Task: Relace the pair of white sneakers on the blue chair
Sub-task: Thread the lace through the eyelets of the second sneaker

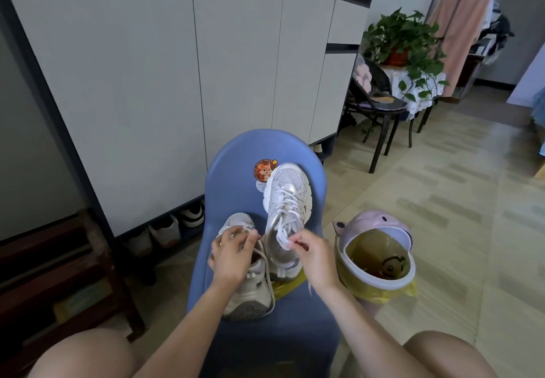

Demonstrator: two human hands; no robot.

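Note:
Two white sneakers lie on the blue chair [236, 171]. The right sneaker [287, 197] leans toe-up against the chair back, laced, with its heel on the seat. The left sneaker [250, 289] lies flat on the seat with a loose lace trailing over its side. My left hand [233, 256] rests over the left sneaker's opening, fingers curled at its laces. My right hand [314, 256] pinches the white lace end [284, 240] of the right sneaker near its collar.
A pink bin [376, 255] with a yellow liner stands on the floor just right of the chair. A white cabinet [177, 82] with shoes under it is behind. A black chair [380, 103], a potted plant and a clothes rack stand at the back right. My knees frame the bottom.

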